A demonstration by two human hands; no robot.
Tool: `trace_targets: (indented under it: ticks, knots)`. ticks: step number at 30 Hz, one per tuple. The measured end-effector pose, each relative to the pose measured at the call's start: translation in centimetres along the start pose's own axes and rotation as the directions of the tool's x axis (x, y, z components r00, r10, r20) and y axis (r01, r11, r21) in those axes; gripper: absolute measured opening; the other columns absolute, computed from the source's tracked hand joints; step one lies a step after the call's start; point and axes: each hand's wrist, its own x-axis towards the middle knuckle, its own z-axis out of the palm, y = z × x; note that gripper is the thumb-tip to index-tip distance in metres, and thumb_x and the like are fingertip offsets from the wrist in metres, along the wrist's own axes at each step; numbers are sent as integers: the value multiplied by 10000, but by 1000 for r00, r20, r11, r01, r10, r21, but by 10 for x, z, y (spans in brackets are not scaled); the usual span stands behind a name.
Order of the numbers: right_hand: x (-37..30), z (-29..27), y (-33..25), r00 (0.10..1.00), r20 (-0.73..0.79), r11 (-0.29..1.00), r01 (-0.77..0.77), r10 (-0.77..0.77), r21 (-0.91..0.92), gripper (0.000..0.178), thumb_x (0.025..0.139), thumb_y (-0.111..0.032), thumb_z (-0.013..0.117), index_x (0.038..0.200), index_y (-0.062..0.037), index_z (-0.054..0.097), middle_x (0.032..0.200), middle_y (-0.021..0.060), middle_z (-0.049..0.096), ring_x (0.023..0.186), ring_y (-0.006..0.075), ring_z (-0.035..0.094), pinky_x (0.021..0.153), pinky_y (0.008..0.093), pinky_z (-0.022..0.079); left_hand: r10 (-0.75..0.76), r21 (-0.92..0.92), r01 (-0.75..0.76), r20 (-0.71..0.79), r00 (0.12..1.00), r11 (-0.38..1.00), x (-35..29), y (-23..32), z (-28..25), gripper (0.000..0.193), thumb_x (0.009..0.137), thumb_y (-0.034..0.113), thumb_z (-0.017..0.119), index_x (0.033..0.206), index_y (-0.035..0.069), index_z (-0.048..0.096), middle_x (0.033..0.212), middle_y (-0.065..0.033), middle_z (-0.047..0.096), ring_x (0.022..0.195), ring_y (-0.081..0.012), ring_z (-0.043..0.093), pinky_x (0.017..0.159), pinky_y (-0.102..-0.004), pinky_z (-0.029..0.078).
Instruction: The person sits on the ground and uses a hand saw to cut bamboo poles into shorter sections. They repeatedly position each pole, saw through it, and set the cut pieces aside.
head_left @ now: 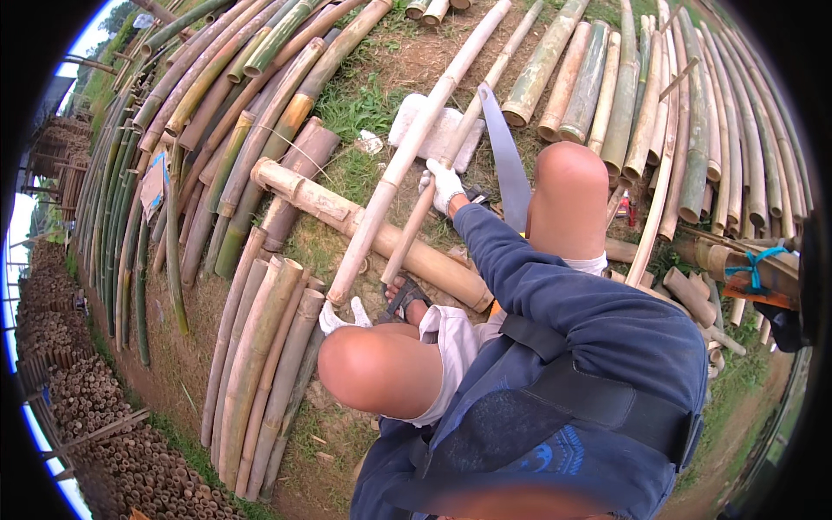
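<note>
My right hand, in a white glove, is closed around a thin bamboo pole that slants from the far side down toward my foot. Beside it on the left lies a thicker, pale bamboo pole. At that pole's near end is my gloved left hand, partly hidden behind my left knee, with thumb and fingers apart. Both poles cross over a stout bamboo log lying on the ground. A hand saw stands blade up beside my right knee, its handle mostly hidden.
Long bamboo poles are stacked at the left, and shorter pieces lie near my left knee. More poles fill the right. A pale, flat slab lies under the two poles. Cut bamboo ends are piled at lower left.
</note>
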Motion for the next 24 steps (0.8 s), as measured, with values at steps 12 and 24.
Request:
trace_targets:
  ticks: [12,24]
  knots:
    - [-41,63,-19,972,225,981,28,-72,194,246,999,-121,702,1142,-127,502,827,30,566,573,150,564,511,363,525,-87,-641,755,767,636,-135,18,33,5,482,1018,348,717,1382,49,613,1307,-184,654,1074,-304,700,891,-437,582]
    - [-83,105,-24,975,221,977,-31,-16,209,217,1008,-104,707,1097,-93,510,817,45,566,606,181,566,521,361,529,-193,-734,668,678,710,-123,45,40,-30,384,1065,258,662,1372,34,612,1164,-133,707,844,-210,719,706,-299,606]
